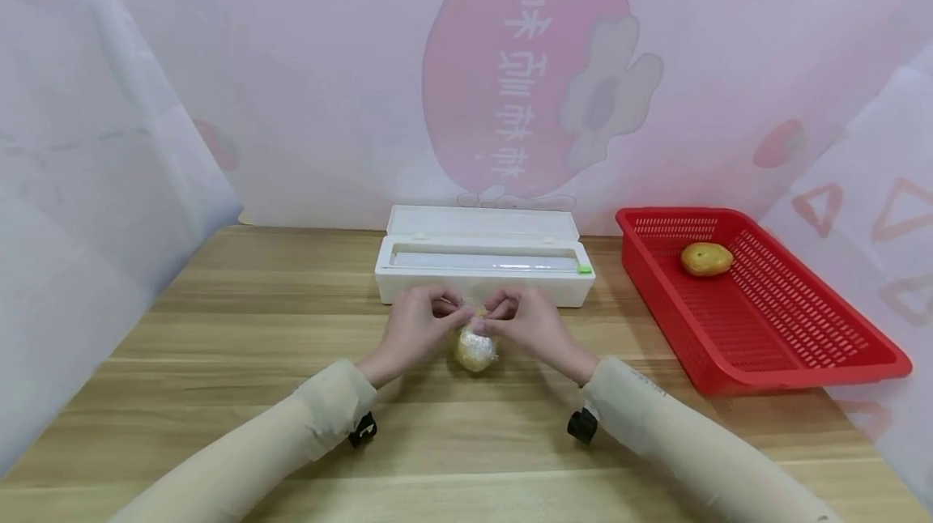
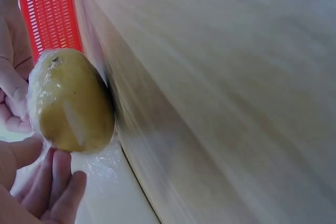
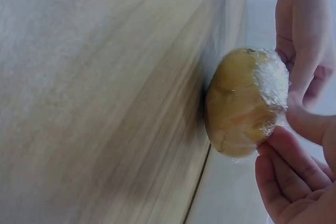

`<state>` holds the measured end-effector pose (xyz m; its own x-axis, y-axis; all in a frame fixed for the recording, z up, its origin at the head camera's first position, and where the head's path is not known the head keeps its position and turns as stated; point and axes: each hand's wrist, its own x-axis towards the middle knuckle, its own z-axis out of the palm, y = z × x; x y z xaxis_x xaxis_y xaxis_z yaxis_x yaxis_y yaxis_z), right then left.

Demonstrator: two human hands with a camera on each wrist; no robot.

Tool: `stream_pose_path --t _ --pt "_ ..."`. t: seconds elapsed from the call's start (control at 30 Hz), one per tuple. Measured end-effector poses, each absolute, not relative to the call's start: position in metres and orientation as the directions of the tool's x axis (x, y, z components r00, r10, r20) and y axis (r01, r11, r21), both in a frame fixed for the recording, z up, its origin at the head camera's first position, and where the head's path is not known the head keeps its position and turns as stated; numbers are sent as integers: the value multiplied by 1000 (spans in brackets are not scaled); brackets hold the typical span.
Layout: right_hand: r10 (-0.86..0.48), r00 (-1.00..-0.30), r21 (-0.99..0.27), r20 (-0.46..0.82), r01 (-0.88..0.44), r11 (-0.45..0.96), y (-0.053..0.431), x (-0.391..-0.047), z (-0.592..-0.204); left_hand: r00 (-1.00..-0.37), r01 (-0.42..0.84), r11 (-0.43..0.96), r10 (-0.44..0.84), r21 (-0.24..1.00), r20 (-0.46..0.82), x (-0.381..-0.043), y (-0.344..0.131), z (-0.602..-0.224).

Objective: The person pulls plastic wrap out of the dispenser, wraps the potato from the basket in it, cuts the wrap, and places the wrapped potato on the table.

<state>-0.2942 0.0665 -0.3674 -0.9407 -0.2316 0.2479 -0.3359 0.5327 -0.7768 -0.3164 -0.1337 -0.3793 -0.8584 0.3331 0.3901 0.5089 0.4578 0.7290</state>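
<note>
A yellow potato [image 1: 475, 350] wrapped in clear cling film sits on the table between both hands. In the left wrist view the film clings to the potato [image 2: 79, 103] with crinkled edges; bunched, shiny film covers one side of the potato [image 3: 247, 103] in the right wrist view. My left hand [image 1: 423, 321] pinches the film at the top of the potato from the left. From the right, my right hand [image 1: 528, 325] pinches it too, fingertips close to the left ones. Just behind the hands stands a white cling film box [image 1: 484, 284] with its lid raised.
At the right of the wooden table [image 1: 291, 329] stands a red perforated basket [image 1: 717, 337], with another potato [image 1: 705, 259] inside. A green slider [image 1: 584, 269] sits on the box's right end. Printed pink-and-white cloth [image 1: 328, 86] hangs behind the table and along its sides.
</note>
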Motion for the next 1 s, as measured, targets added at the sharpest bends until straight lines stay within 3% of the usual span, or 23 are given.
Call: stream_pose_path --t 0.3,0.73,1.0 --pt "-171 -961 -792 217 -276 545 74 -299 -371 -765 593 398 549 700 336 -312 -137 -380" --pt "-351 -908 -761 230 -392 516 83 -299 -368 -747 603 364 572 710 340 -315 -139 -380" --pt "-467 -846 -606 258 -518 604 81 -296 -366 -744 606 392 587 693 319 -313 -140 -378"
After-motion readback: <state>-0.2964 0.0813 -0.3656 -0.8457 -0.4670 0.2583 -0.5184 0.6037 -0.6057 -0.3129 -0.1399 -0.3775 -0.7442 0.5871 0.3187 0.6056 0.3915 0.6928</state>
